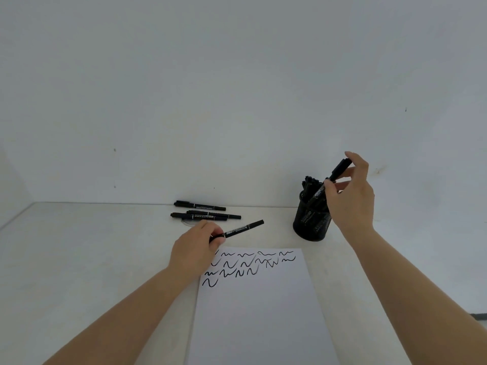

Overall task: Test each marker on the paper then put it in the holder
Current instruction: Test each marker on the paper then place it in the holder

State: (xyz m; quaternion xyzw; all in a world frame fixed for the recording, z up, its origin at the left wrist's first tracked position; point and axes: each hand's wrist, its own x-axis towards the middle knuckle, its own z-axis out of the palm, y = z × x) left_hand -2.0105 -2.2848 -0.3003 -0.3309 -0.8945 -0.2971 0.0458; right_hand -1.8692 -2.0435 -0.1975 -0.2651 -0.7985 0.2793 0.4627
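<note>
A person's 2 bare arms reach over a white bench [79,259]. The right hand [350,196] pinches a black marker [332,177] between thumb and fingers, its lower end already inside the rim of a black mesh holder [311,225] crowded with other markers. The left hand [196,246] grips a second marker [241,229] by one end, raised just above the top edge of a white paper [258,312] that carries rows of black test squiggles. 3 more markers [203,210] lie together near the wall, well apart from the holder.

Risks, judged from this: the holder looks nearly full, so the descending marker could jam against those already inside, or nudge the light mesh cup and tip it. The left hand holds its marker far from the middle, so it could slip or swing. If its cap is off, which cannot be told here, the tip could mark the bench.
</note>
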